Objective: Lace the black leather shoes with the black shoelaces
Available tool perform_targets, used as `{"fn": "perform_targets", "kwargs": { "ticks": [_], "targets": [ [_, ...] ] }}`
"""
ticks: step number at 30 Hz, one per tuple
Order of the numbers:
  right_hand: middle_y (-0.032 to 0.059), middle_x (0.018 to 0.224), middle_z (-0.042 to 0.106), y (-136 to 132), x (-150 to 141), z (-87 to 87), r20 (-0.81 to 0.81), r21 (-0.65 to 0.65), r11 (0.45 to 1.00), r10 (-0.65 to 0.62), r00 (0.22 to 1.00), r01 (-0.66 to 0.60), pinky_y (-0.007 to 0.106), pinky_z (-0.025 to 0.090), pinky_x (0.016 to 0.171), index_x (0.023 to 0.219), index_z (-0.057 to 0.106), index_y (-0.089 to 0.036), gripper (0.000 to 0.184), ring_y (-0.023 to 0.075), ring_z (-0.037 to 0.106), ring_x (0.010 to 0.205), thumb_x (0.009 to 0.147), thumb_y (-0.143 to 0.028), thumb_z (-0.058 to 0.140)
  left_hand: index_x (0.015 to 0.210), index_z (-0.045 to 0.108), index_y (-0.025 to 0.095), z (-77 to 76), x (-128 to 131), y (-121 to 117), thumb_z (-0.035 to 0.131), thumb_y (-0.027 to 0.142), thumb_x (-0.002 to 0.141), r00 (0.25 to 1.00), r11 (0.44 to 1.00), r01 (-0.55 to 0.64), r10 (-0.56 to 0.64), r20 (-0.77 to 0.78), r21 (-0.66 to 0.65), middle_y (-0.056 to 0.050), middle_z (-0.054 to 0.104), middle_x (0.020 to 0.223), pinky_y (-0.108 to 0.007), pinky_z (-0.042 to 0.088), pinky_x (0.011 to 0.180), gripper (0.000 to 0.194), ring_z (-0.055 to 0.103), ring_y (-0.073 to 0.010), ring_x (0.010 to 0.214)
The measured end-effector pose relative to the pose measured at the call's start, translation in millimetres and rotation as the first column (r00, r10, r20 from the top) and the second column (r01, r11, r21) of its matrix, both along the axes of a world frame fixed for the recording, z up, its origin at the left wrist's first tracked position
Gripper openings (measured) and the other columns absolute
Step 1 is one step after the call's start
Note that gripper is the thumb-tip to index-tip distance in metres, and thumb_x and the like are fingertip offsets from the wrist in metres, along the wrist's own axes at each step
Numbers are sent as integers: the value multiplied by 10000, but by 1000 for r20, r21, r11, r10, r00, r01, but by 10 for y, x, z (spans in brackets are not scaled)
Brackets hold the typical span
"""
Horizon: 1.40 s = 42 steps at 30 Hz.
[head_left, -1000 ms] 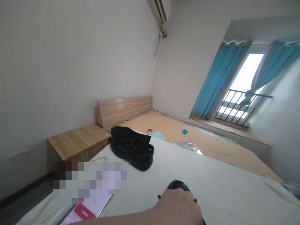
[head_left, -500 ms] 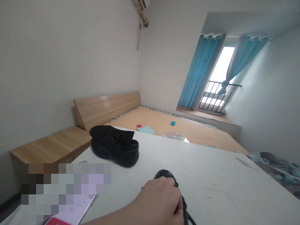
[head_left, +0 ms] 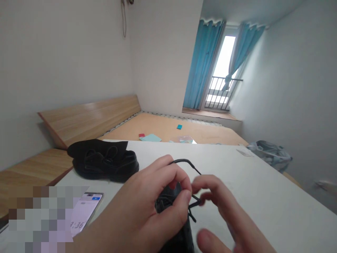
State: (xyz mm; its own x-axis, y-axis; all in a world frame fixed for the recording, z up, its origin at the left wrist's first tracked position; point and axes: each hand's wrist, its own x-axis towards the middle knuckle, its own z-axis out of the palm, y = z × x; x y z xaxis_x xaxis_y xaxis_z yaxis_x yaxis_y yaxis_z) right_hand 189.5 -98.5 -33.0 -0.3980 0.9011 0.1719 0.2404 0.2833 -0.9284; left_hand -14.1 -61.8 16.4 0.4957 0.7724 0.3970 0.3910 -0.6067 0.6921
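A black shoe [head_left: 184, 233] sits on the white table in front of me, largely hidden behind my hands. My left hand [head_left: 160, 200] is over its top, thumb and forefinger pinched on the black shoelace [head_left: 185, 161], which loops up and across to the right. Beside it, my right hand [head_left: 226, 207] has bent fingers touching the lace at the shoe's right side, while its thumb stays well apart from them. Another black shoe [head_left: 105, 168] stands farther left with its lace tied in a bow, and a flat black insole [head_left: 84, 146] lies along it.
At the lower left, a phone [head_left: 92, 203] with a lit screen lies on the white table [head_left: 223, 165], partly covered by blurred blocks. Behind the table is a bed [head_left: 158, 123] with small coloured items on it. A patterned bag [head_left: 271, 151] is at the right edge.
My right hand has come into view at the shoe. The left hand has shifted from a closed grip on the shoe to pinching its lace. The view has turned right.
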Motion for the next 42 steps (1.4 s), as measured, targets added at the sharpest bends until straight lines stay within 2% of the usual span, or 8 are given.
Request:
{"fn": "perform_targets", "kwargs": {
  "ticks": [2,5,12,17,21,27,32,42],
  "targets": [
    [30,976,629,106,-136,129,-38,-5,1000,-21,999,21,363,469,819,1016,615,-295,164,226,580,936,889,-397,601,765,584,246,-23,3,-2,521,224,876,1000,999,0,0,-14,34,56,555,770,-190,417,591,129,540,-88,685],
    [5,689,547,252,-247,209,-158,-84,990,103,982,-117,279,409,667,719,580,-187,370,141,517,684,957,-452,476,783,606,259,-51,-19,33,507,252,918,1000,1000,8,-7,-16,22,67,593,765,-171,438,627,168,573,-82,700],
    [-42,599,410,401,-169,-71,-432,-163,981,29,902,-109,248,213,513,980,677,-155,437,92,303,547,944,-539,474,1237,501,375,-153,-30,80,352,286,992,996,1000,-5,4,-92,-4,76,668,1183,-188,458,811,300,622,-136,1065],
    [-63,547,427,397,-209,-132,-602,-301,945,-87,793,-125,240,141,475,933,682,-176,319,68,225,482,878,-484,622,1343,371,302,-159,52,84,299,322,971,957,991,-9,-32,-288,-137,51,677,770,-226,440,605,379,636,-144,664],
    [-31,610,583,458,-190,-174,-656,-281,957,-140,742,-68,228,161,476,876,683,-174,256,39,239,440,895,-420,618,1162,539,252,-124,14,158,320,306,931,910,983,-57,-20,-415,-173,59,577,591,-239,375,535,323,543,-150,526],
    [-32,633,580,455,-263,-326,-424,-120,990,21,905,-79,220,291,496,983,558,-180,252,81,431,510,924,-425,568,840,644,239,-192,-34,249,391,374,934,935,942,20,-137,-328,-335,33,674,811,-225,417,668,302,608,-140,747],
    [-92,557,451,421,-308,-405,-233,-37,998,-62,971,55,238,276,516,956,434,-229,286,99,360,511,916,-489,547,755,640,192,-171,2,271,429,442,893,938,829,-22,-176,-299,-559,42,570,583,-204,370,508,355,536,-120,546],
    [17,790,593,333,-338,-256,307,357,932,-185,934,67,293,371,665,754,679,-195,79,171,534,788,746,-262,722,689,722,239,-162,-207,223,500,308,784,670,979,-176,45,-741,-100,-29,698,675,-270,298,533,251,613,-197,625]
  ]
}}
